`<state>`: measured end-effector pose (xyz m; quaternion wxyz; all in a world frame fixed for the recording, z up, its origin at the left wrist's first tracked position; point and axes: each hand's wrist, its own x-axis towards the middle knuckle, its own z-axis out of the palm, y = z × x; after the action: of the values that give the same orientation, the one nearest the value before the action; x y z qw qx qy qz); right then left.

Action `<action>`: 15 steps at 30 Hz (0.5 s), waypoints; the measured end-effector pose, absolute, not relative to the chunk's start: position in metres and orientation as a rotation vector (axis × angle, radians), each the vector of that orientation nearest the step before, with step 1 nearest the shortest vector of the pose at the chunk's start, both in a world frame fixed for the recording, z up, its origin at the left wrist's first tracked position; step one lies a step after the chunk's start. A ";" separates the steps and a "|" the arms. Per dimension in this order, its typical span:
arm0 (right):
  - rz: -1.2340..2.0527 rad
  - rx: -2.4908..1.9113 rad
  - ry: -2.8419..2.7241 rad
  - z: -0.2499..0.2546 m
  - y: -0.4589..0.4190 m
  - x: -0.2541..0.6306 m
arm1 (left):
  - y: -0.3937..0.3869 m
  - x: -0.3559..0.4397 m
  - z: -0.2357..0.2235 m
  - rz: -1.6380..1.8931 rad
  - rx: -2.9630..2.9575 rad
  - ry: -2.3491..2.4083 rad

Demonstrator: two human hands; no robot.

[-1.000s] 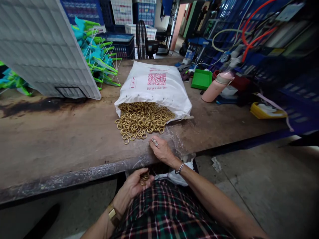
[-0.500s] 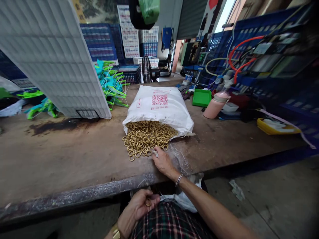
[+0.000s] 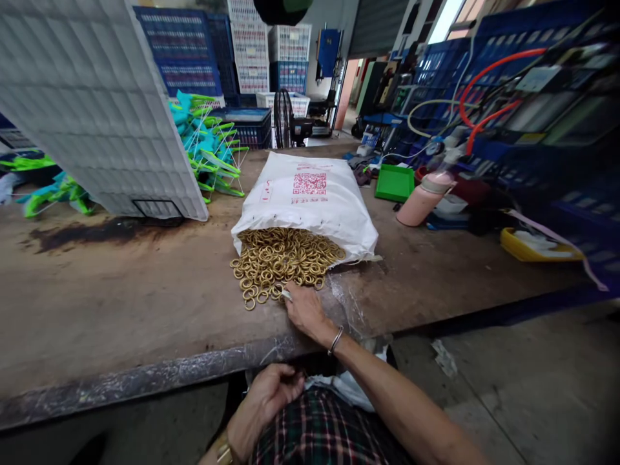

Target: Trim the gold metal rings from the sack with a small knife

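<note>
Right hand (image 3: 307, 312) half curls at gold rings (image 3: 283, 258), left hand (image 3: 270, 391) curls loosely, both grips unclear.

Rings (image 3: 278, 265) in and before sack (image 3: 334, 206) on table (image 3: 145, 310), bottle (image 3: 419, 204) right

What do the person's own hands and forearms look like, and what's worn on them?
The left hand and right hand are ungloved, the forearms sleeveless as far as they show. A slim silver-toned bangle circles the right wrist; a gold-toned wristband, possibly a watch, is on the left. Something pale at the right fingers is too small to identify.
</note>
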<state>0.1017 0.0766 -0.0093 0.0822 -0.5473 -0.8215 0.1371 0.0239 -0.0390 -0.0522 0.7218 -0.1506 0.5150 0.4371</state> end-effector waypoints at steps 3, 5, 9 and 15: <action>0.425 -1.587 -2.443 -0.008 0.074 0.104 | -0.042 0.024 -0.053 0.982 -0.338 1.173; 0.469 -1.572 -2.425 -0.009 0.073 0.107 | -0.043 0.024 -0.056 0.958 -0.337 1.192; 0.589 -1.484 -2.328 -0.014 0.075 0.115 | -0.042 0.022 -0.061 0.887 -0.330 1.198; 0.833 -1.249 -2.106 -0.018 0.068 0.128 | -0.051 0.016 -0.039 0.806 0.011 1.071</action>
<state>0.1283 0.0682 -0.0177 0.2739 -0.4645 -0.7831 0.3097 0.0158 -0.0507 -0.0392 0.7836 0.0051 0.4963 0.3737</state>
